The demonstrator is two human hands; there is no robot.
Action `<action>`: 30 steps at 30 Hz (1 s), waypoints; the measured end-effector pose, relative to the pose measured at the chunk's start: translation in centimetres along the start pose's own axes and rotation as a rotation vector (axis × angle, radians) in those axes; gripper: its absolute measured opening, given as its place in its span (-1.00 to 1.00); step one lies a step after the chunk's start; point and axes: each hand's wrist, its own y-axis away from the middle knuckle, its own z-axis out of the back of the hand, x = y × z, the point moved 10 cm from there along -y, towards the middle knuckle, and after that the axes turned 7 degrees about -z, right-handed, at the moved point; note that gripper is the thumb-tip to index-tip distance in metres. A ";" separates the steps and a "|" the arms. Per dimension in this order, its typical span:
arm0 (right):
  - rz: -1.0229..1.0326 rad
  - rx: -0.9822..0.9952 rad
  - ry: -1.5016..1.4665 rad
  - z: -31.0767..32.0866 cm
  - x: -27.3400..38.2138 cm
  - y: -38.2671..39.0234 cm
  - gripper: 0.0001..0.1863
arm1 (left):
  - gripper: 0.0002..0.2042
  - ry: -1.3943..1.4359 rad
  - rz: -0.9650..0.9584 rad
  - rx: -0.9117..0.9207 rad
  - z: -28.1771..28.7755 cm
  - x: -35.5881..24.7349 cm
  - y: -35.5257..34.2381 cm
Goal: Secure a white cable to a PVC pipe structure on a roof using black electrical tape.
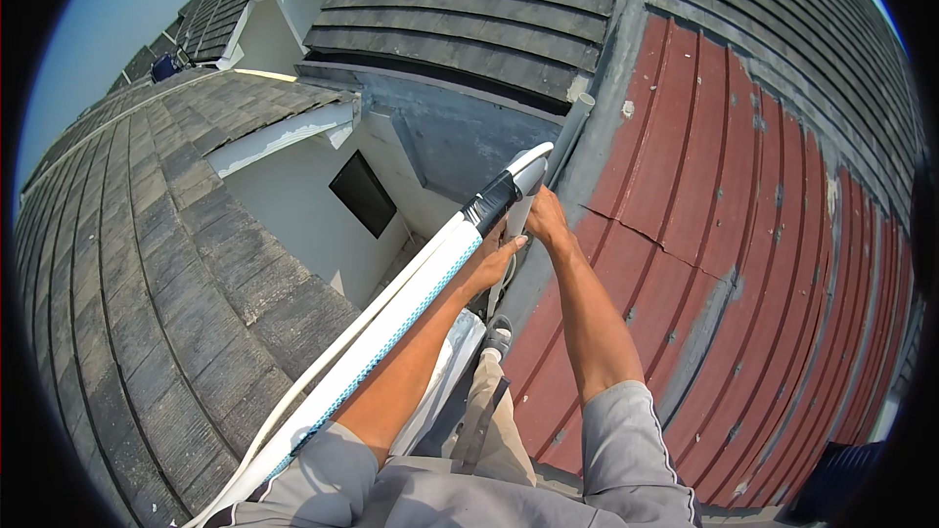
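A long white bundle (396,305) is being carried diagonally across the view, from the lower left over the left forearm to a curved end above the hands. Near that end the bundle is being bound by black tape (492,200), and along its right edge a blue-and-white patterned strip (391,337) is being shown, while a thin white cable (293,393) is being carried along its left. Beneath the curved end, a pale length (521,220) is being grasped by the right hand (548,218), its far fingers being hidden. The left hand (489,266) is being held just below, against the same length, with its thumb being extended; whether it is fully closed cannot be told, part of it being covered by the bundle. The hands are being held above a narrow gap between dark tiles (196,284) on the left and red ribbed sheets (675,235) on the right. Beyond the gap's left edge, a white wall (284,210) is being broken by a dark window (364,194).
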 end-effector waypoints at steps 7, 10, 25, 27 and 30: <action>0.329 0.162 0.402 -2.2 5.3 0.2 -0.61 | -0.60 -0.191 0.025 0.071 1.1 -1.4 -0.2; 0.236 0.330 0.469 -3.4 4.4 -0.2 -0.63 | -0.61 -0.271 0.054 0.133 1.8 -3.4 -0.4; 0.256 0.466 0.439 -4.2 4.8 4.1 -0.67 | -0.79 -0.023 -0.318 -0.166 6.8 -6.2 -7.2; 0.246 0.457 0.324 -4.1 4.4 4.4 -0.68 | -0.91 -0.208 -0.109 -0.320 7.6 -2.6 -5.8; 0.117 0.457 0.034 -4.8 2.6 6.7 -0.68 | -0.85 -0.229 -0.047 -0.153 8.0 -1.5 -3.6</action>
